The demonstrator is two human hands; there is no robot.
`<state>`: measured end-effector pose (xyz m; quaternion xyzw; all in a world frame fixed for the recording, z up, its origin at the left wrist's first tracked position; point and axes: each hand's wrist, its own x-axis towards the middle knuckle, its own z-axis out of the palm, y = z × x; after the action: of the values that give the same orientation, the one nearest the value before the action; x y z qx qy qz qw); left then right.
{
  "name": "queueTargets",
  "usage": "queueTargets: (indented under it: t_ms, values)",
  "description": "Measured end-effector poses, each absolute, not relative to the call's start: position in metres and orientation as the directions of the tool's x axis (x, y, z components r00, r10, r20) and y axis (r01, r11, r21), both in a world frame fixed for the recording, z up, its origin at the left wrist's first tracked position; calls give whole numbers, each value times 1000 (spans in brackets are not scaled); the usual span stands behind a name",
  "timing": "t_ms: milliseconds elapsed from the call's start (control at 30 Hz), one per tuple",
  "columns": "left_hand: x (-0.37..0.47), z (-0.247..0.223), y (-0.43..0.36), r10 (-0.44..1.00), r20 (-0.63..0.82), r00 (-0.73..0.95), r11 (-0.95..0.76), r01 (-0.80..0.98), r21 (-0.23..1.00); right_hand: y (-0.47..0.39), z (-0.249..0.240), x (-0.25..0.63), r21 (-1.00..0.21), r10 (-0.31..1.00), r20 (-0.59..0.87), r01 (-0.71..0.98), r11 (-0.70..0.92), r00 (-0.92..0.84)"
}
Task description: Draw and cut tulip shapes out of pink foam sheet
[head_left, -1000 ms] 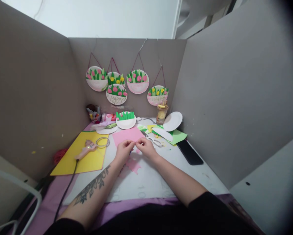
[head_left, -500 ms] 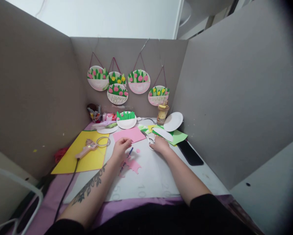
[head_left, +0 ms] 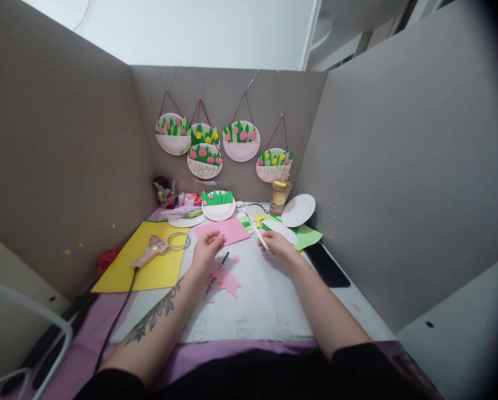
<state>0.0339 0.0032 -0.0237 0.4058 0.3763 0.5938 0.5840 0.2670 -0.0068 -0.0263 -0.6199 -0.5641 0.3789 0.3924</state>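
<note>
In my right hand point(head_left: 275, 245) is a pair of white-handled scissors point(head_left: 257, 230), lifted and pointing up and away to the left. My left hand point(head_left: 208, 247) hovers over the near edge of a pink paper sheet point(head_left: 231, 229), fingers curled into a pinch. Whatever those fingertips hold, if anything, is too small to make out. Below the hands lie cut pink paper scraps point(head_left: 231, 284), a small pink cutout point(head_left: 237, 258) and a blue pen point(head_left: 225, 258).
A glue gun point(head_left: 149, 254) and a roll of tape point(head_left: 179, 240) rest on yellow paper point(head_left: 124, 276). Behind stand a decorated paper plate point(head_left: 219, 212) and a drink cup point(head_left: 279, 198). White plates point(head_left: 298, 210), green paper point(head_left: 308, 237) and a black phone point(head_left: 327, 265) lie right.
My right hand has raised the scissors from the table, turning the blades up and away. The left hand keeps its pinch in nearly the same place. The view has shifted slightly.
</note>
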Motion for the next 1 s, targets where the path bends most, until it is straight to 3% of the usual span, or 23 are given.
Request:
queueTargets:
  t_ms: [167,400,1000]
  values:
    - [31,-23,6,992,118,-43,-125,-428,895,-18,-32,224,-990,978,29,131,57,-209]
    - [30,-18,4,975,184,-125,-222,-468,856,-43,-31,191,-976,945,-114,214,-48,-306]
    - [32,-21,3,968,181,-175,-239,-416,877,-49,-37,175,-967,925,-125,254,-33,-359]
